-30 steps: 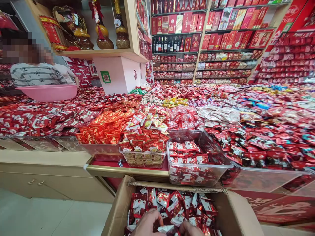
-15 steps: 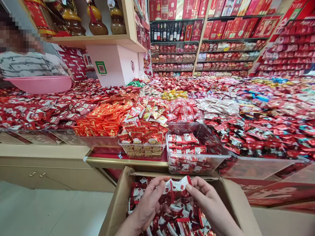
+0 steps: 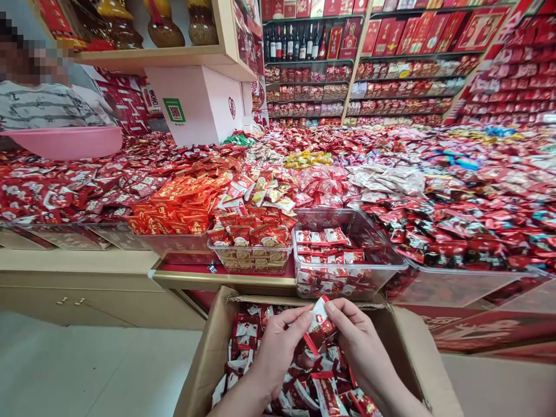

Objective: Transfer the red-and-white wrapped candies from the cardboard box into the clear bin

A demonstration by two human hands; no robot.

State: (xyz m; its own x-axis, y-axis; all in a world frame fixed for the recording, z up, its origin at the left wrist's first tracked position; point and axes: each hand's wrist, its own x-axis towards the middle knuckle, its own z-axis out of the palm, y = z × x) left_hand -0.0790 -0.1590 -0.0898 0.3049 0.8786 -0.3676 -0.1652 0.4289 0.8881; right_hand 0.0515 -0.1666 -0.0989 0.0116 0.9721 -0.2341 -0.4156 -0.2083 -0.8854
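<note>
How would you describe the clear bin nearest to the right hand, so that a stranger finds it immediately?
Start from the open cardboard box at the bottom. Just beyond the right half of its far edge stands the clear bin. Unlike the heaped bins on both sides, it holds red-and-white packets in neat rows.

I'm in a shop: a QR code (image 3: 174, 111) on the pillar (image 3: 197, 98), heaped packets (image 3: 186, 200) before it, stocked shelves (image 3: 308, 82) beyond it.
</note>
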